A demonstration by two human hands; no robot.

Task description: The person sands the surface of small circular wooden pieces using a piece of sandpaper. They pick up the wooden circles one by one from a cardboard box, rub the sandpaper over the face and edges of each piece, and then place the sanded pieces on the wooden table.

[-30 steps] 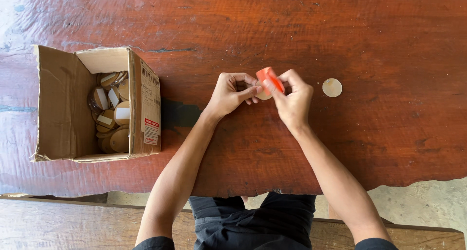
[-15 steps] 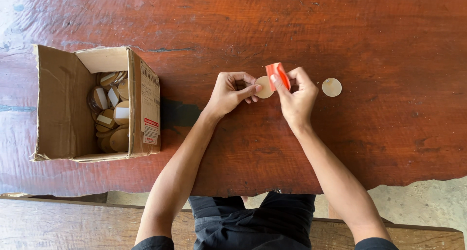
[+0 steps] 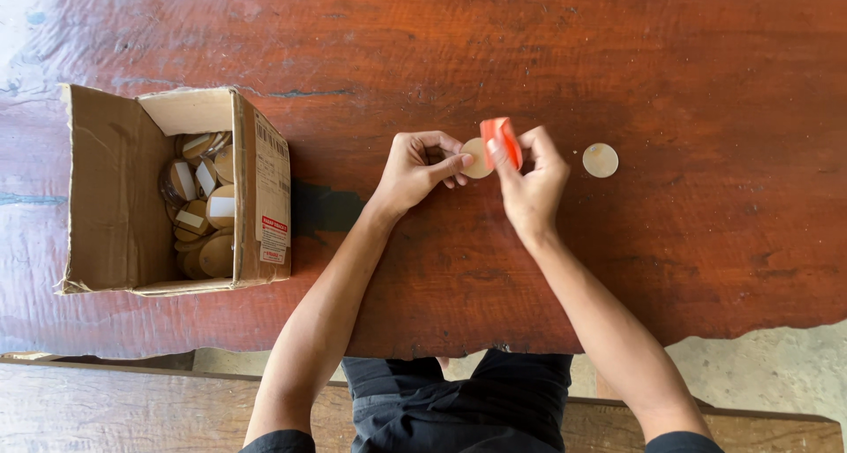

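Note:
My left hand (image 3: 419,169) pinches a small round wooden disc (image 3: 476,158) by its edge, just above the red-brown wooden table (image 3: 459,56). My right hand (image 3: 532,181) grips a small orange block (image 3: 501,140) that touches the disc's right side. A second round wooden disc (image 3: 600,160) lies flat on the table just to the right of my right hand.
An open cardboard box (image 3: 115,188) stands at the left of the table, holding several more wooden discs (image 3: 203,206), some with pale labels. The table's near edge runs along the bottom, with a wooden bench (image 3: 106,409) below it.
My right hand has shifted slightly to the right and turned the orange block more upright against the disc. My left hand has stayed in place.

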